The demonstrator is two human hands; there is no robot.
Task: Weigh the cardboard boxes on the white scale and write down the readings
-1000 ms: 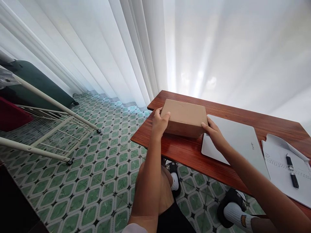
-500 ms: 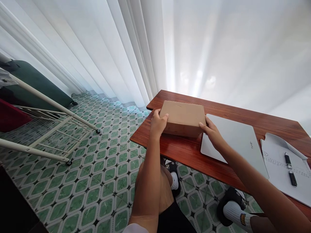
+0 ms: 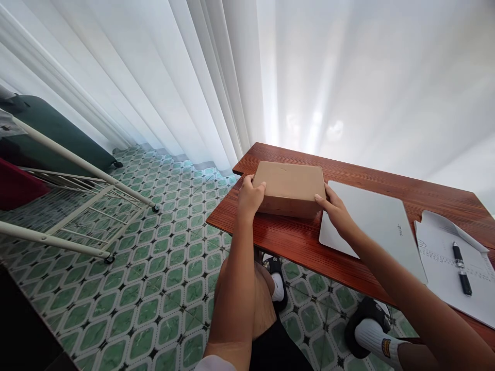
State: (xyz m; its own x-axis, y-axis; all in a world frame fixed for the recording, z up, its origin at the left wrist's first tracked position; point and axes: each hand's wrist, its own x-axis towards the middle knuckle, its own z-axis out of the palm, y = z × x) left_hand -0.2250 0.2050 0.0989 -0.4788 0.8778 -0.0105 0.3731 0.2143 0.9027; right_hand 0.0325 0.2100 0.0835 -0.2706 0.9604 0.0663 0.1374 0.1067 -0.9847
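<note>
Between my two hands is a closed brown cardboard box (image 3: 290, 183), at the left part of a reddish wooden table (image 3: 288, 232). My left hand (image 3: 250, 197) grips its left end, with the thumb by the top edge and the other fingers partly hidden behind that side. At the opposite end my right hand (image 3: 333, 206) holds the box, thumb at the near right corner and fingers along the right side. Whether the box's underside touches the tabletop everywhere I cannot tell. A closed silver laptop (image 3: 371, 221) lies just right of the box, partly under my right forearm.
Paper sheets (image 3: 436, 263) with writing lie right of the laptop, a black pen (image 3: 462, 268) on top. A white wheeled metal rack (image 3: 93, 206) stands on the tiled floor at left, near a dark green suitcase-like object (image 3: 62, 131). White curtains (image 3: 328, 77) hang behind the table.
The box and both hands have shifted very slightly left. Both hands keep their hold on its ends, and the laptop, papers and pen stay where they were.
</note>
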